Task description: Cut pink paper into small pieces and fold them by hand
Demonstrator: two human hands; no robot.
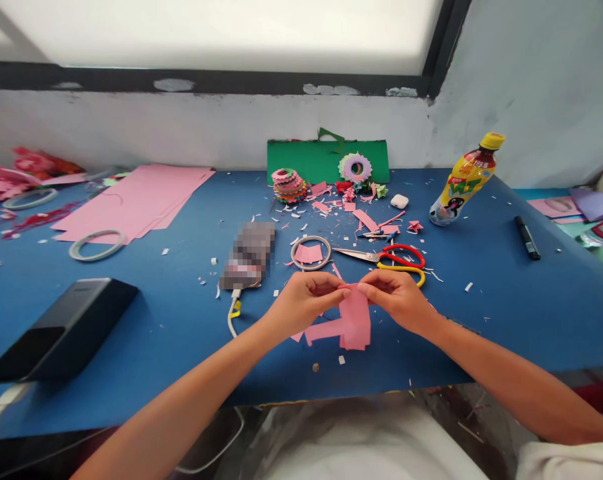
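You pinch the pink paper [355, 320] at its top edge between left hand [301, 303] and right hand [398, 297] (scissors [391, 257] lie just beyond), holding it raised off the blue table [506, 307] so both hands can work it.

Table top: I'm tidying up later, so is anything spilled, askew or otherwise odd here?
Yes. Small paper scraps litter the blue table, thickest by the scissors. The bottle leans tilted against the wall. Both hands, left and right, pinch a pink paper; nothing looks broken.
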